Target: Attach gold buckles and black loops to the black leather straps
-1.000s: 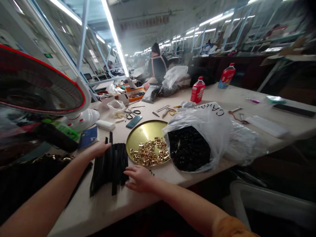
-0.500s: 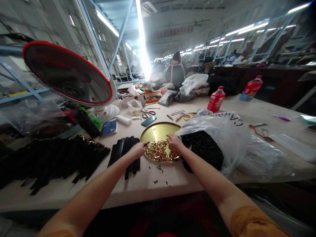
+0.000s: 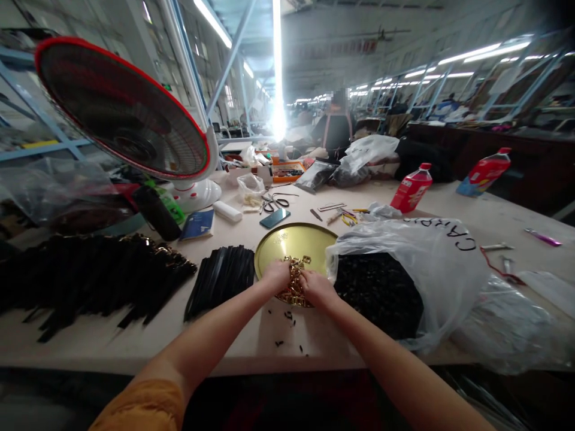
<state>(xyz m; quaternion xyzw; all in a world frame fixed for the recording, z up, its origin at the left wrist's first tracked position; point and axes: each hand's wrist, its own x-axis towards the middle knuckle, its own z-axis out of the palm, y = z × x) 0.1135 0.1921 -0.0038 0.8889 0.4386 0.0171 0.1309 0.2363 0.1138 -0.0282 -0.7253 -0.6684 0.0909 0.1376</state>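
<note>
My left hand (image 3: 276, 275) is curled at the left side of a heap of small gold metal buckles (image 3: 296, 281), its fingertips hidden among them. From the right my right hand (image 3: 318, 287) presses its bent fingers into the same heap. The two hands are close together, with buckles between them. What either hand grips is too small to make out. The heap lies in the near part of a round gold tray (image 3: 274, 239). Beside the tray on the left lies a stack of black straps (image 3: 220, 278). On the right, many small black pieces (image 3: 377, 293) fill an open white plastic bag (image 3: 431, 263).
A pile of black straps with gold ends (image 3: 90, 275) covers the table's left side, below a red-rimmed fan (image 3: 126, 114). Behind the tray are a phone (image 3: 275, 218), scissors (image 3: 274, 202) and pliers (image 3: 348, 219). Red bottles (image 3: 411, 188) stand at the right. A person (image 3: 335, 129) is farther back.
Both hands have moved closer together and down into the buckles, bunching the heap. The dark strip at my left fingertips no longer shows. The camera view has shifted slightly.
</note>
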